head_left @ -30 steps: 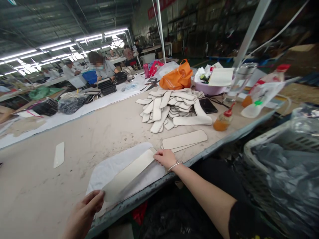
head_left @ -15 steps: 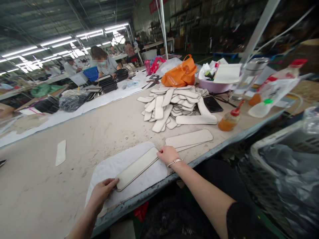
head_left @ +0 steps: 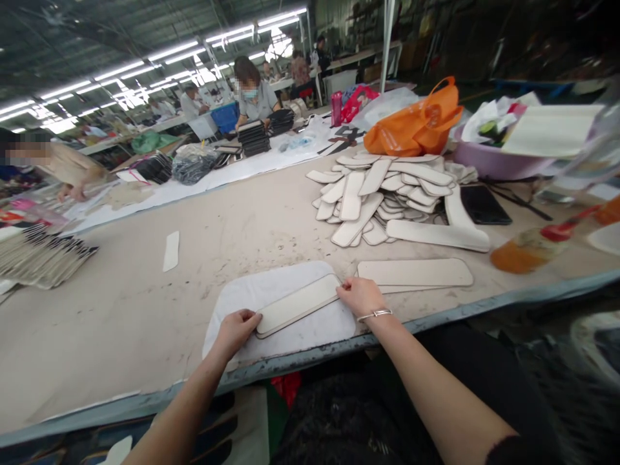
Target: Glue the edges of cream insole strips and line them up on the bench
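Observation:
A long off-white strip [head_left: 298, 305] with rounded corners and a dark edge lies slantwise over a white sheet [head_left: 232, 294]. My left hand [head_left: 239, 328] pinches its near left end between thumb and fingers. At the far right end, my right hand [head_left: 361, 297], with a bracelet on the wrist, is closed on the strip's corner. Just beyond the right hand, a couple of similar strips [head_left: 416, 272] lie overlapped on the table. Farther back is a loose heap of such strips [head_left: 382, 200]. What the strip is for cannot be made out.
Right of the heap are a black flat device [head_left: 484, 205], a bottle of amber liquid [head_left: 526, 250] and a purple basin [head_left: 504, 161]. An orange bag [head_left: 414, 126] stands behind. Stacked pieces [head_left: 43, 255] lie at left, near a single small strip [head_left: 171, 250]. Co-workers sit across the table.
The camera view has swung left, so the scene sits farther right and more of the left side shows. Both hands keep their hold on the strip, which stays on the white sheet.

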A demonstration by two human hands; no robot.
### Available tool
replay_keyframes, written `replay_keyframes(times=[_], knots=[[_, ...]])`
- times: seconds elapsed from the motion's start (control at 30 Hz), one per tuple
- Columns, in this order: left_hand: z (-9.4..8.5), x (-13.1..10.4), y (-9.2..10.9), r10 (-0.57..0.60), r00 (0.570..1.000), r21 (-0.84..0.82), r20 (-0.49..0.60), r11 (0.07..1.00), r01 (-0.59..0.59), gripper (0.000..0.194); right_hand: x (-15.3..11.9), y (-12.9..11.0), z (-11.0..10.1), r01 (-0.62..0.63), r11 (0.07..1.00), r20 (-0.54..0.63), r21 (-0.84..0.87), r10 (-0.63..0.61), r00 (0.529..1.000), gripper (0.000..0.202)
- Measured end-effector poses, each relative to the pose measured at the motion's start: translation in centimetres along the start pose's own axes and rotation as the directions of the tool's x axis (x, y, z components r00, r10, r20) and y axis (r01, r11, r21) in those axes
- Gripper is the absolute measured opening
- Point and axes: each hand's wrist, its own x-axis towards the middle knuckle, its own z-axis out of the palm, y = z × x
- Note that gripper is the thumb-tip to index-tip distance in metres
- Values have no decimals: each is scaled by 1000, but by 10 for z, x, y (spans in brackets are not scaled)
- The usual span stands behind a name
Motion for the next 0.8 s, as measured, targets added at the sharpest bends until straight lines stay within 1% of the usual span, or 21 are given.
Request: replay_keyframes(times=[0.27, 0.4, 0.47, 0.53, 0.57, 0.6, 0.67, 0.73, 0.8], knots=[[3, 0, -4, -8, 1000, -40, -4, 999, 7, 29, -1, -1, 0, 5, 1000, 9, -16, -5, 1000, 24], [4, 1, -10, -23, 999, -77, -33, 997, 20, 37, -2, -2, -1, 10, 1000, 16, -20, -10, 1000, 24], [4, -1, -14, 27, 997, -55, -68, 998, -31, 37, -2, -3, -2, 7, 1000, 20, -27, -7, 1000, 25], [6, -6, -20, 129, 982, -12, -139, 991, -132, 30, -2, -3, -2, 7, 999, 23, -34, -6, 1000, 25], [7, -9, -25, 194, 962, 2, -190, 980, -197, 27, -2, -3, -3, 7, 999, 23, -36, -6, 1000, 26], [9, -13, -29, 264, 933, 8, -245, 963, -270, 25, -2, -3, -3, 6, 999, 24, -36, -6, 1000, 26], [14, -22, -40, 420, 849, 27, -320, 900, -435, 25, -2, -4, -3, 5, 999, 26, -34, -4, 1000, 25], [19, -30, -49, 574, 753, 72, -323, 808, -585, 25, -1, -4, -2, 8, 999, 27, -35, -7, 1000, 25], [23, -35, -55, 682, 671, 132, -290, 723, -678, 23, -1, -4, -2, 11, 999, 28, -38, -10, 1000, 24]])
